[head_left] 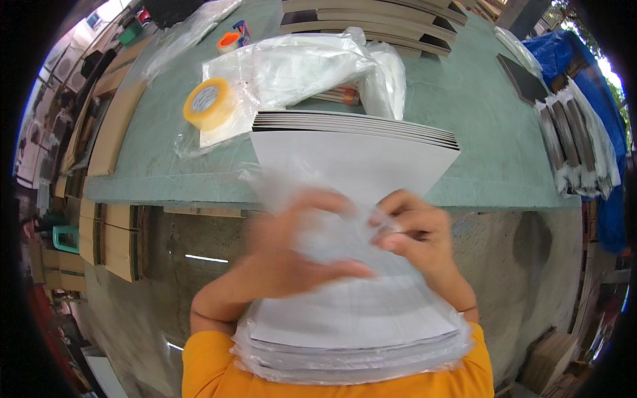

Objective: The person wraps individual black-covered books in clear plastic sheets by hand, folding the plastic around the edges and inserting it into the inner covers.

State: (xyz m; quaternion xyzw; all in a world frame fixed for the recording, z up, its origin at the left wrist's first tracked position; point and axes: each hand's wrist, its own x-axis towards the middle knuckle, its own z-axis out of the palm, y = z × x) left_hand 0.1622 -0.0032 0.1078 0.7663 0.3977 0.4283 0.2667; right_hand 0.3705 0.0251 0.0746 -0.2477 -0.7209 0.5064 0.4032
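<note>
A thick stack of white boards (352, 149) with dark edges leans from the table's near edge towards my body. Its near part is inside a clear plastic bag (352, 366). Over the middle of the stack, my right hand (421, 232) pinches a bunched part of the plastic between thumb and fingers. My left hand (292, 242) is just to its left, smeared by motion, with thumb and fingers apart and curved over the stack. I see nothing gripped in the left hand. The stack's far end sticks out of the bag uncovered.
On the green table (491, 152) lie loose clear plastic bags (298, 60), a yellowish tape roll (225, 99) and a smaller orange-edged roll (229, 42). Stacked dark-edged boards (371, 26) stand at the back. Wrapped packs (574, 139) sit at right, flat cardboard (119, 126) at left.
</note>
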